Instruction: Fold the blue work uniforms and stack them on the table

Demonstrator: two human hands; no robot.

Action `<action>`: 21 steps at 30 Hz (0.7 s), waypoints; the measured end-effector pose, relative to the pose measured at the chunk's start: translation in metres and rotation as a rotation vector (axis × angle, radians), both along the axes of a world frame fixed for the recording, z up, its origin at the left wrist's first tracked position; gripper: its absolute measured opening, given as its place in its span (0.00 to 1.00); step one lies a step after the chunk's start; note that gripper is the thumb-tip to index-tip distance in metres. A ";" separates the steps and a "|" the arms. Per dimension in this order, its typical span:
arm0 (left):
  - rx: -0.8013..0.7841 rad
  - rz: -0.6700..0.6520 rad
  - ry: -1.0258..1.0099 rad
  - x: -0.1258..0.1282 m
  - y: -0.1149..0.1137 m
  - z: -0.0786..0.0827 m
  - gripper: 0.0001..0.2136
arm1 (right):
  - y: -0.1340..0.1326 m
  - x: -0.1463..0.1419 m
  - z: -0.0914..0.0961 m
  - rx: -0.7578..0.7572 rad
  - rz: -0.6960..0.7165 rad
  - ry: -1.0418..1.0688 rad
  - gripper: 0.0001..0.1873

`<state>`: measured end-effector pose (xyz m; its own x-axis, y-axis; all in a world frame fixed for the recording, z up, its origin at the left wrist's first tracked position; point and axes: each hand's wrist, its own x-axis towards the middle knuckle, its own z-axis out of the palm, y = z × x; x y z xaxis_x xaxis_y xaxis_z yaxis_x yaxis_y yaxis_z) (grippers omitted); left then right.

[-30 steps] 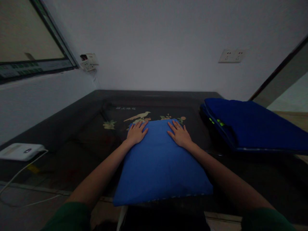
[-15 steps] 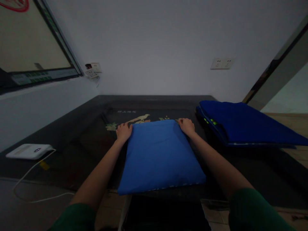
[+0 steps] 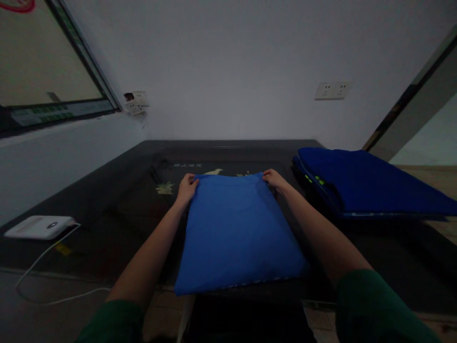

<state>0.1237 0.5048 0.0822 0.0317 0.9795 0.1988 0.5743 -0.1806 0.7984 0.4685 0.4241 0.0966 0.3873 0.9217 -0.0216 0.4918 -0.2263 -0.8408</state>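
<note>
**As both hands pinched its far corners, the blue cloth lay flat on the worktop**

While the person leaned over the dark worktop (image 3: 107,214), the blue cloth (image 3: 235,233) lay folded and flat in the middle of it. Its near edge reached the front edge of the worktop. The left hand (image 3: 186,185) held the far left corner of the cloth and the right hand (image 3: 274,179) held the far right corner. Each grip was closed, with the fingers curled over the corner and the thumb seemingly under it, though the light was dim and the thumbs were hard to see. Both forearms ran along the two sides of the cloth, and green sleeves showed at the bottom of the view.

Just behind the cloth, a painted bird picture (image 3: 214,171) was partly covered by it. To the right, near but not touching, lay a dark blue pile (image 3: 367,183) of folded fabric. Far to the left, a white device (image 3: 39,226) rested on the worktop with its cable (image 3: 46,257) trailing down. Wall sockets (image 3: 332,90) sat on the back wall.

As a judgement, the main risk was uneven handling: if one grip pulled higher or sooner than the other, the folded layers could slide apart. Because the near edge sat at the front of the worktop, a pull toward the person could also let the cloth slip off.
</note>
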 end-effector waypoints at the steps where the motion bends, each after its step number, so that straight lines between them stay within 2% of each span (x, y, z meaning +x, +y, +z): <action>1: -0.010 0.004 -0.037 0.000 0.000 -0.001 0.11 | -0.001 0.001 -0.001 0.016 -0.020 0.014 0.11; 4: -0.050 0.001 -0.121 0.000 -0.001 -0.004 0.12 | -0.004 0.002 -0.004 0.052 -0.036 0.063 0.18; 9: -0.063 0.027 -0.141 -0.002 -0.001 -0.008 0.14 | -0.003 0.003 -0.015 0.178 -0.064 0.117 0.18; 15: 0.094 -0.010 0.194 -0.004 -0.005 -0.012 0.15 | -0.002 0.002 -0.024 0.135 -0.211 -0.023 0.18; 21: 0.059 -0.022 0.259 -0.004 -0.006 -0.015 0.17 | -0.004 0.000 -0.024 0.160 -0.239 -0.068 0.16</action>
